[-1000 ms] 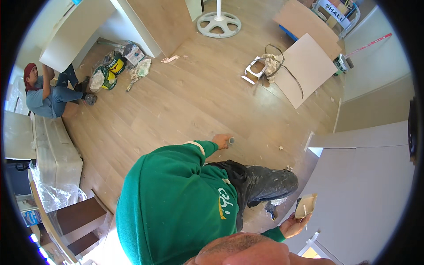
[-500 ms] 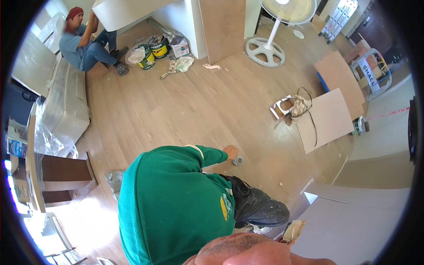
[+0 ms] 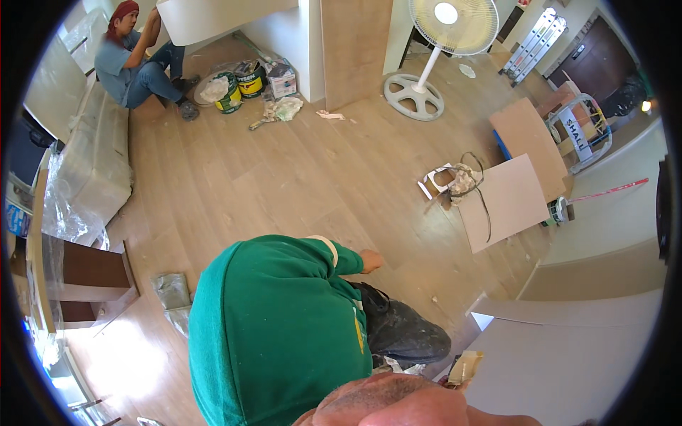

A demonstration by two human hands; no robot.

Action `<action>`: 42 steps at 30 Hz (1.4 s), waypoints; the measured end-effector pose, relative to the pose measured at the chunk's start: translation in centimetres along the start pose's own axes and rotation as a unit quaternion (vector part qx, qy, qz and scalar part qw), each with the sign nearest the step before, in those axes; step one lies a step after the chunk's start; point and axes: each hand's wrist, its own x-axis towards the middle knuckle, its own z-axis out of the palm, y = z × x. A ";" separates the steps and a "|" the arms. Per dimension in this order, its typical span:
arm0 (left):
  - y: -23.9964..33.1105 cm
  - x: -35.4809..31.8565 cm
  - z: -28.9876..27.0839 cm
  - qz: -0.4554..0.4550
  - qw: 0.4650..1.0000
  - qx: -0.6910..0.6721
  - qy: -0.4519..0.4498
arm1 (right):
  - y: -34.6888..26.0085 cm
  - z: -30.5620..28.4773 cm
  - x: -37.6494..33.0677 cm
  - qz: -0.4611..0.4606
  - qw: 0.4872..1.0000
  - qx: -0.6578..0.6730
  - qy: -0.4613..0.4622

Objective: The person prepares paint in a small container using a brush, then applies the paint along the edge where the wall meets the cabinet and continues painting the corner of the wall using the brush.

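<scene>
My left hand [image 3: 371,260], at the end of a green sleeve [image 3: 347,260], is low near the wood floor with its fingers curled together. Whatever it holds, if anything, is hidden. Beneath the arm shows my bent knee in dark, dusty trousers [image 3: 412,330]. Little of my right hand [image 3: 445,381] shows at the bottom. It appears closed at the lower end of a flat tan piece [image 3: 466,368] with pale edges, whose kind I cannot make out. Pale crumpled scraps [image 3: 405,367] lie between the knee and that hand.
A person [image 3: 138,64] sits far left with raised hands at a white curved panel [image 3: 220,20]. Paint cans [image 3: 227,94] stand beside them. Behind are a fan [image 3: 420,97] and a ladder [image 3: 534,46]. Cardboard [image 3: 503,206] with a cable lies right; a grey bag [image 3: 170,291] lies left.
The small grey cylinder that stood beside my left hand is no longer in sight. The hand stays low, its fingers closed. My view has turned slightly, so the room's things sit further left.
</scene>
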 end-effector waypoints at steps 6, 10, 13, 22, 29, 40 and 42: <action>-1.1 0.1 -0.3 -0.007 1.000 -0.022 -0.013 | -0.2 -0.2 -1.6 -0.025 1.000 0.008 -0.007; -0.4 0.0 -0.2 -0.028 0.998 0.014 -0.056 | -0.2 -0.4 -2.6 -0.039 0.999 0.010 -0.011; -1.3 1.8 0.5 0.004 0.996 0.027 -0.090 | -0.7 -0.8 -4.0 -0.056 0.998 0.021 -0.009; 0.7 -0.5 -4.2 -0.065 0.989 -0.046 -0.126 | 0.3 -1.6 -5.5 -0.072 0.997 0.024 0.011; -0.2 -0.3 -2.9 -0.043 0.995 -0.029 -0.080 | 0.3 -1.3 -6.2 -0.087 0.995 0.022 0.031; -1.4 1.0 -1.4 -0.080 0.992 -0.024 -0.091 | 1.0 -4.8 -5.9 -0.017 0.985 0.076 0.154; 1.7 0.9 -3.0 -0.070 0.992 -0.026 -0.098 | 0.1 -6.8 -6.8 -0.033 0.980 0.072 0.184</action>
